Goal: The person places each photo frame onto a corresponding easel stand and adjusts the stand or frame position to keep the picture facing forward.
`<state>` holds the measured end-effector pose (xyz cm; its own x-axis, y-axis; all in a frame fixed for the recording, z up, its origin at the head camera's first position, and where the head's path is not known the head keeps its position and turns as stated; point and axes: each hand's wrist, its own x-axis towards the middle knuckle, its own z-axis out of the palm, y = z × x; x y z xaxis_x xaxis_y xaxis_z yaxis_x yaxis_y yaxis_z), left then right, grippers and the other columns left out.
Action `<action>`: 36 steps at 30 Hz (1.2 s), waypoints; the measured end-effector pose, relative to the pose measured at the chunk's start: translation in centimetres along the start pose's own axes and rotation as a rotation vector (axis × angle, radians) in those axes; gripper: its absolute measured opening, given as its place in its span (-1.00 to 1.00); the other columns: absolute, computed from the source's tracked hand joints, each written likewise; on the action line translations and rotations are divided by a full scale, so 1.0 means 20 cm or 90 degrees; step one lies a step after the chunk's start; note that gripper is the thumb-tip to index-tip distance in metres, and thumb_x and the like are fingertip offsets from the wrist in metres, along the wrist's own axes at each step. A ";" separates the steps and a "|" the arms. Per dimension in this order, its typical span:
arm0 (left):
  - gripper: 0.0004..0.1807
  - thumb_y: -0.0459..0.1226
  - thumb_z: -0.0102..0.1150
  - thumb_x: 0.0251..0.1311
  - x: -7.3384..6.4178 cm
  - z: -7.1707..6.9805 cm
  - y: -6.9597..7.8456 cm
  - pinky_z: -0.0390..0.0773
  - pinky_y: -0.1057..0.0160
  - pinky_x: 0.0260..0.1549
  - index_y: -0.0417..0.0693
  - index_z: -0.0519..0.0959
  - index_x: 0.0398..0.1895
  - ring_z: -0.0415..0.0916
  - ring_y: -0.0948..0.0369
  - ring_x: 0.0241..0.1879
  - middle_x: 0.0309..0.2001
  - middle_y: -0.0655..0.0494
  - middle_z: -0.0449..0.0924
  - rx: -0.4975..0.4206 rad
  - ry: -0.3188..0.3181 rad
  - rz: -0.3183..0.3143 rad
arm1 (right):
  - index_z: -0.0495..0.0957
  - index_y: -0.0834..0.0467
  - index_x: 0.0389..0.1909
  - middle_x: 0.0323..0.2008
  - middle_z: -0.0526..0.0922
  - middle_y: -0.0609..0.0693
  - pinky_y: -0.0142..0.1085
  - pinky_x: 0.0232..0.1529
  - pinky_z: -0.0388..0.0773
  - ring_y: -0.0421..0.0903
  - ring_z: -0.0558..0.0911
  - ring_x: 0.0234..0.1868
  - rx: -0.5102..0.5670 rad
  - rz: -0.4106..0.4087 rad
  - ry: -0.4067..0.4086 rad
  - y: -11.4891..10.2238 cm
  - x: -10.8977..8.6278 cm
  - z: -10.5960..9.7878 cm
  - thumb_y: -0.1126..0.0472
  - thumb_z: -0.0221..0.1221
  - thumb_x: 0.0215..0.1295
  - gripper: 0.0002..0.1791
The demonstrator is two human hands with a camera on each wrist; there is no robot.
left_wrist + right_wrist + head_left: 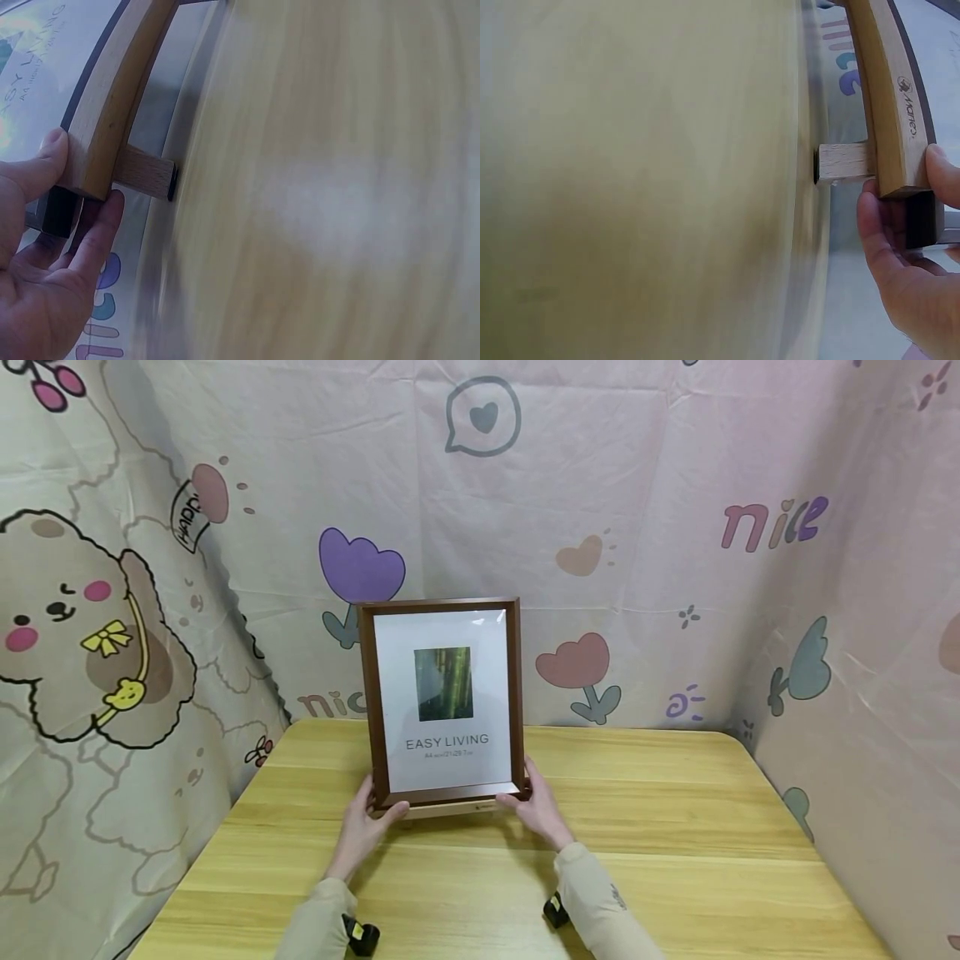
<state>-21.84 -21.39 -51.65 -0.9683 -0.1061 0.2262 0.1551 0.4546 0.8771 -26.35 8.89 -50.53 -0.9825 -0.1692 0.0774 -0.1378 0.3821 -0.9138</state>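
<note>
A brown picture frame (516, 693) with a white "EASY LIVING" insert stands nearly upright, leaning slightly back, on a light wooden stand (450, 810). My left hand (360, 827) grips the lower left corner, thumb in front and fingers behind. At the lower right corner my right hand (542, 810) holds it the same way. The left wrist view shows the stand's wooden ledge (112, 105) beside my thumb, with a short dark-tipped foot (146, 172) below it. In the right wrist view the ledge (892, 105) bears a small printed logo. The back of the stand is hidden.
A wood-grain table (675, 827) lies under the stand. Printed cloth (637, 468) hangs behind it and at both sides. Small black devices are strapped at both wrists, over beige sleeves (600, 902).
</note>
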 end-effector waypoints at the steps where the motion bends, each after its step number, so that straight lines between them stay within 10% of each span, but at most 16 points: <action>1: -0.05 -0.22 0.39 0.22 0.00 0.00 0.00 0.38 -0.22 0.36 -0.24 0.06 0.57 0.34 -0.32 0.37 0.40 -0.41 0.34 0.002 -0.001 -0.001 | -0.08 0.15 0.61 0.18 0.55 0.37 0.27 0.35 0.40 0.27 0.60 0.14 -0.003 0.002 0.001 0.00 0.00 0.00 0.18 0.38 0.21 0.08; 36: -0.08 -0.27 0.42 0.16 0.05 0.19 0.08 0.38 -0.18 0.37 -0.24 0.15 0.53 0.42 -0.29 0.32 0.36 -0.36 0.41 -0.053 -0.016 0.022 | -0.01 0.12 0.59 0.12 0.61 0.37 0.24 0.30 0.46 0.23 0.65 0.08 0.014 0.002 0.049 0.07 -0.05 -0.16 0.27 0.40 0.16 0.06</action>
<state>-23.23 -17.47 -51.63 -0.9665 -0.0689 0.2473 0.2034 0.3818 0.9016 -26.06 12.58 -50.65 -0.9897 -0.0980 0.1046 -0.1334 0.3625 -0.9224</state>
